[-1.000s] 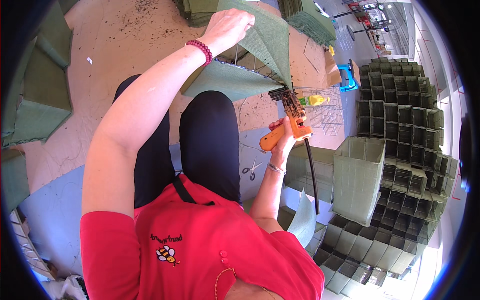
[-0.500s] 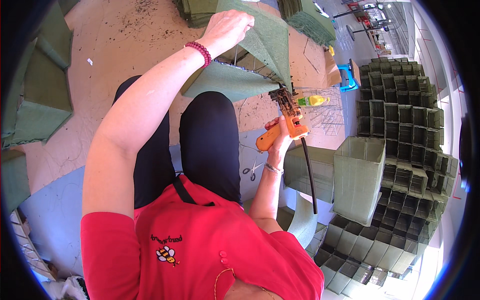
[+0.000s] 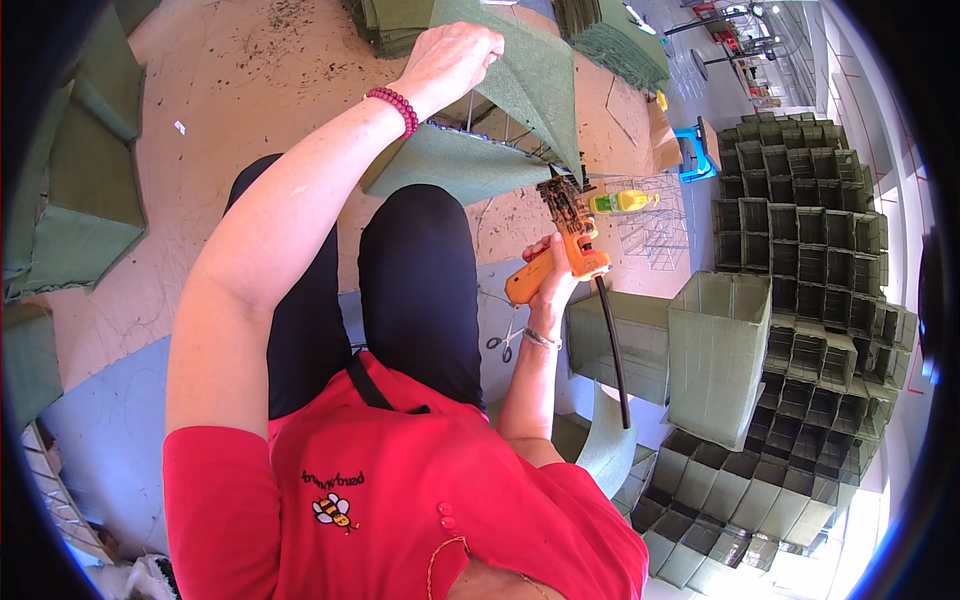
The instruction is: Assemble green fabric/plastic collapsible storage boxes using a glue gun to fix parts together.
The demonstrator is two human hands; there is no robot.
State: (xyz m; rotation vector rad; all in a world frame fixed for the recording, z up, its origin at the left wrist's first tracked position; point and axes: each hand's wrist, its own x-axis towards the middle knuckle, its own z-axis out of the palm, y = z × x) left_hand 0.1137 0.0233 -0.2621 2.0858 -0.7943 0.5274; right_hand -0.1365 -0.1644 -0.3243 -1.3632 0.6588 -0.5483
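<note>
My left hand (image 3: 450,65) pinches the upper edge of a green fabric flap (image 3: 540,85) and holds it up, stretched away from a wire frame. Below the flap lies the fabric-covered side (image 3: 455,168) of the same box-like piece, with thin wires showing in the gap. My right hand (image 3: 553,275) is wrapped round the handle of an orange hot glue gun (image 3: 592,262). Dark residue coats its front end, which is at the flap's lower right corner; whether the nozzle touches is unclear. A long black glue stick (image 3: 613,350) sticks out of its back.
Scissors (image 3: 507,345) lie right of my knees. Beyond the gun are a yellow-green bottle (image 3: 622,202), wire frames (image 3: 655,235) and a blue stool (image 3: 695,155). Green boxes (image 3: 715,360) stand at right before tall stacks (image 3: 800,230); more green pieces (image 3: 90,190) stand at left.
My right hand and the glue gun have shifted slightly left and toward me. My left hand, still gripping the flap, has barely moved left.
</note>
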